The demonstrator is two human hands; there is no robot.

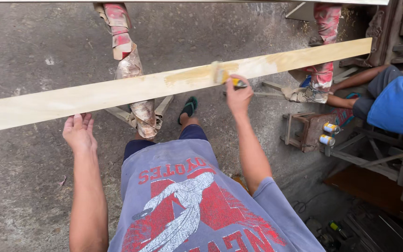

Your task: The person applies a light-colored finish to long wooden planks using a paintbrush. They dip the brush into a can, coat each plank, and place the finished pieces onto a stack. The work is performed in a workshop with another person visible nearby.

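Note:
A long pale wooden plank [108, 92] runs across the view, resting on two wrapped trestle legs. My right hand [238, 95] grips a yellow-handled paintbrush [225, 77], its bristles pressed on the plank's top face. A yellowish wet coat [285, 59] covers the plank from the brush toward its right end. My left hand [78, 132] touches the plank's near edge from below, fingers apart, steadying it.
Two trestle legs wrapped in red and tan cloth [129, 65] [323, 51] hold the plank. Another person in a blue shirt [397, 105] reaches in at the right. Two small tins [328, 133] sit on a low wooden stool [304, 128]. Bare concrete floor lies below.

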